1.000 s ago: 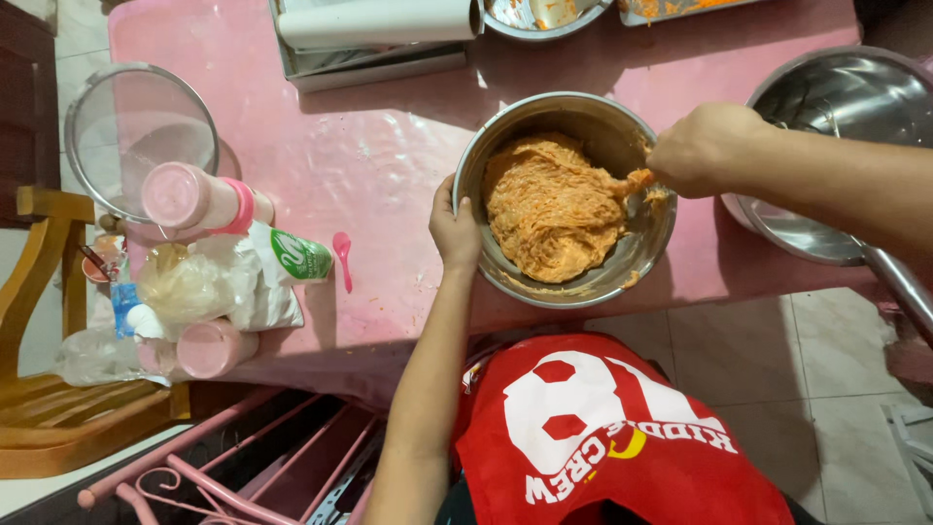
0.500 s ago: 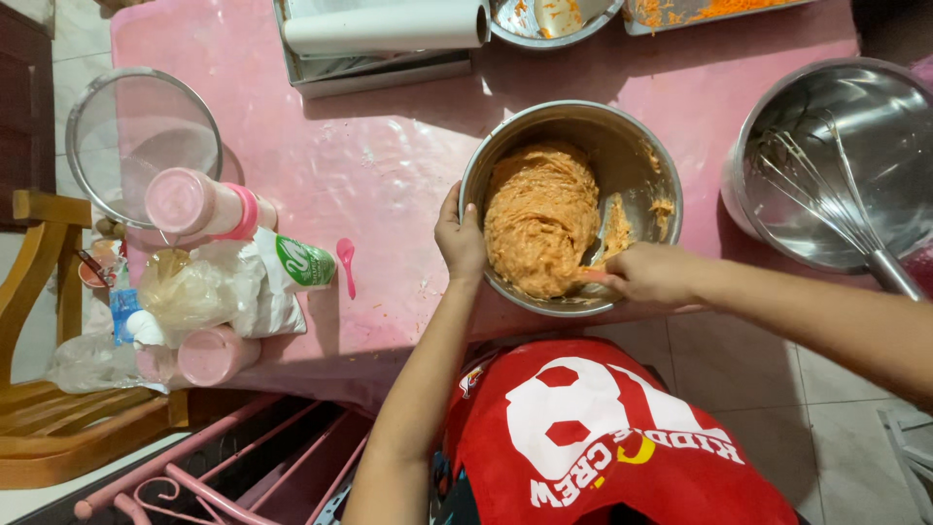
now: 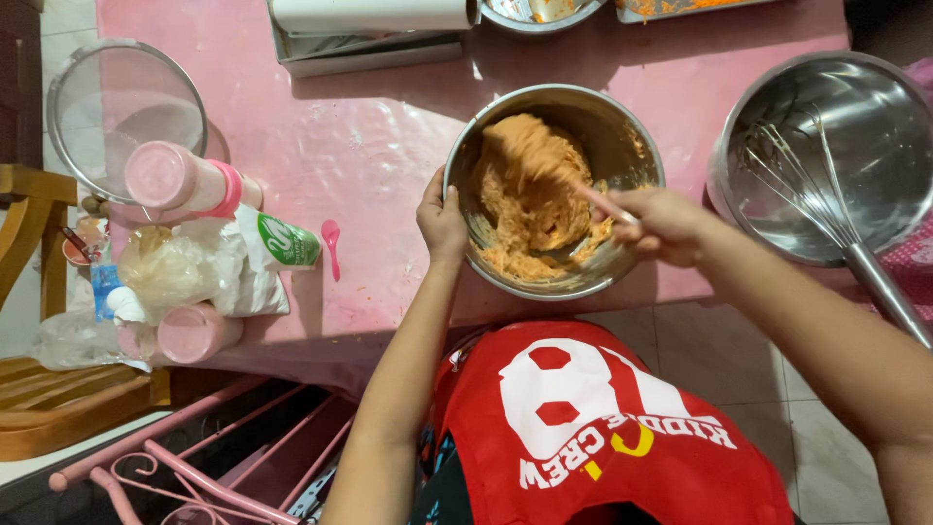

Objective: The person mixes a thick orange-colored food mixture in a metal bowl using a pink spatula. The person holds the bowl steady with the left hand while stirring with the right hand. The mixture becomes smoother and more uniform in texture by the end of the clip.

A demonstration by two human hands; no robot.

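Observation:
A steel mixing bowl stands near the front edge of the pink table, filled with thick orange batter. My left hand grips the bowl's left rim. My right hand is over the bowl's right side, closed on the handle of a spatula whose blade is buried in the batter and blurred with motion.
A larger steel bowl with a wire whisk sits to the right. At the left are a round sieve, pink-lidded containers, a plastic bag and a small pink spoon. Trays line the far edge.
My right hand swept from the bowl's far right rim to its near side, then back to the right, dragging the batter round. The left hand stayed on the rim.

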